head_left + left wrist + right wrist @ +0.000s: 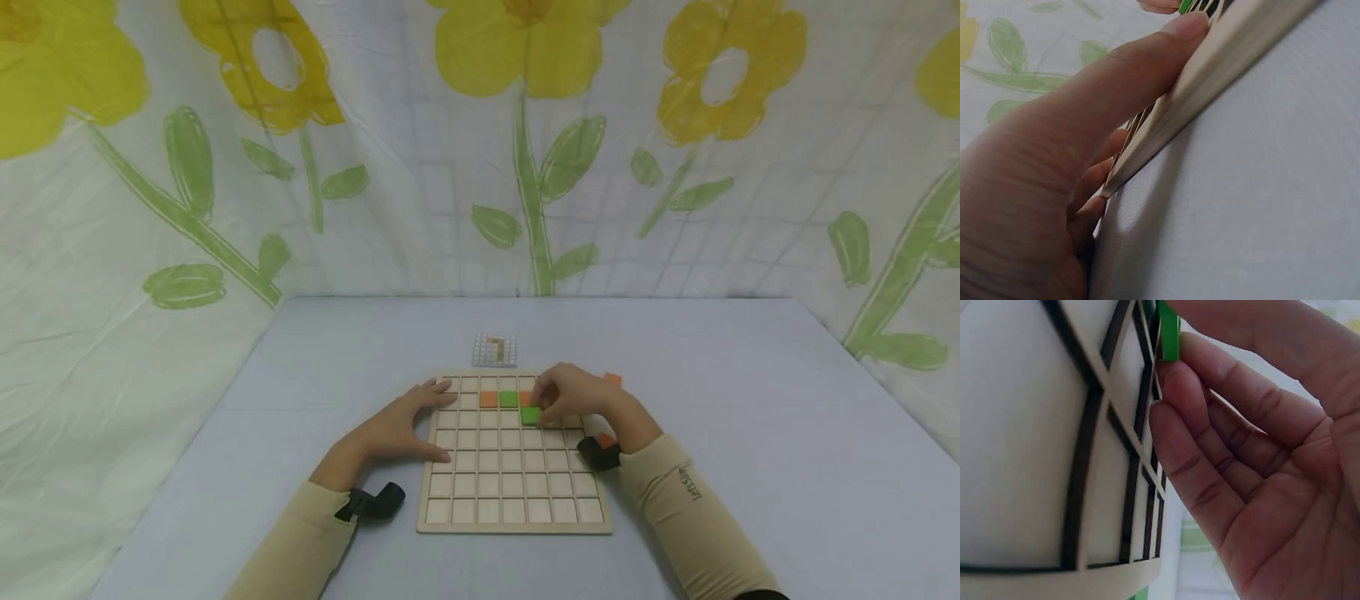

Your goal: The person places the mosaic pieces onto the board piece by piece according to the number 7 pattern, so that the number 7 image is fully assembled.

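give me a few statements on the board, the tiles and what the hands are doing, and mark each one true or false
1. The right hand pinches a green tile. True.
2. Both hands hold tiles. False: the left hand rests at the left edge of the board, holding no tile.
3. A small grid card lies beyond the board's far edge. True.
4. The board's nearest row is full of tiles. False: its squares are bare.
5. On the board, another green tile sits between two orange tiles. True.
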`<state>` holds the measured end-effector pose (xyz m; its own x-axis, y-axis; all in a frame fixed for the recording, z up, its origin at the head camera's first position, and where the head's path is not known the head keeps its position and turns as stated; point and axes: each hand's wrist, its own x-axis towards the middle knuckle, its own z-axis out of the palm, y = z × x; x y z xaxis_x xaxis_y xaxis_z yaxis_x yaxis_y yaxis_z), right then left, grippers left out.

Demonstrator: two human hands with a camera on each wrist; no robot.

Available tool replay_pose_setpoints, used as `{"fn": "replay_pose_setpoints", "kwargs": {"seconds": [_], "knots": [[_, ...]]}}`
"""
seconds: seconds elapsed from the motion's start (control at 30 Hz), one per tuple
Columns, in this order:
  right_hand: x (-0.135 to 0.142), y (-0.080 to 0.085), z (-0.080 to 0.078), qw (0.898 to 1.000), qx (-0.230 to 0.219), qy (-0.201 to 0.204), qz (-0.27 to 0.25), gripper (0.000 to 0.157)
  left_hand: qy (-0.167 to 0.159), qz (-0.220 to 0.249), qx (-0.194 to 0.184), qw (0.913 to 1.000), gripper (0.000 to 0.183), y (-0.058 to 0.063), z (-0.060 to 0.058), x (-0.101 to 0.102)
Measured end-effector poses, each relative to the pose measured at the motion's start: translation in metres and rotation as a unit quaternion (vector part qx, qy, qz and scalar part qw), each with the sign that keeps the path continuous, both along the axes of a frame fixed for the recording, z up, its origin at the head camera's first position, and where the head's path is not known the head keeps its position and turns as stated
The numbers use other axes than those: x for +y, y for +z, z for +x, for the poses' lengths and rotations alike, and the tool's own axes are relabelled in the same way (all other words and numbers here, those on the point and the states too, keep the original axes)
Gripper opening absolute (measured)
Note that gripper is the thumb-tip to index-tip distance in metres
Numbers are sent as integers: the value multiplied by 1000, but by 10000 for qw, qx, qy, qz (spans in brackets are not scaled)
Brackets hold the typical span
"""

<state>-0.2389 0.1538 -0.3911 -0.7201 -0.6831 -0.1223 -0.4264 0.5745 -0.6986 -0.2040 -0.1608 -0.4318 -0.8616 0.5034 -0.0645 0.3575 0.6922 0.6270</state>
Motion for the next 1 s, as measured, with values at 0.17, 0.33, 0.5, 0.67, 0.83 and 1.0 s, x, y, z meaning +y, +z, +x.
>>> {"fn": "replay_pose_setpoints", "kwargs": {"seconds": [0.17,0.33,0.5,0.67,0.83,1.0], "knots": [[0,-2,0,9999,135,-23,84,18,8,5,14,10000,92,0,1,0],[-1,-1,1,9998,141,-38,114,20,10,1,19,10000,92,1,1,0],[1,3,3,9997,138,-68,173,21,12,30,-18,10000,92,1,1,1],[11,9,5,9986,123,-350,365,24,-20,59,-5,10000,91,1,1,2],[27,13,12,9976,246,-449,469,25,-40,99,16,9999,91,2,2,2],[40,13,20,9964,217,-560,603,28,-10,75,21,10000,91,3,2,1]]}}
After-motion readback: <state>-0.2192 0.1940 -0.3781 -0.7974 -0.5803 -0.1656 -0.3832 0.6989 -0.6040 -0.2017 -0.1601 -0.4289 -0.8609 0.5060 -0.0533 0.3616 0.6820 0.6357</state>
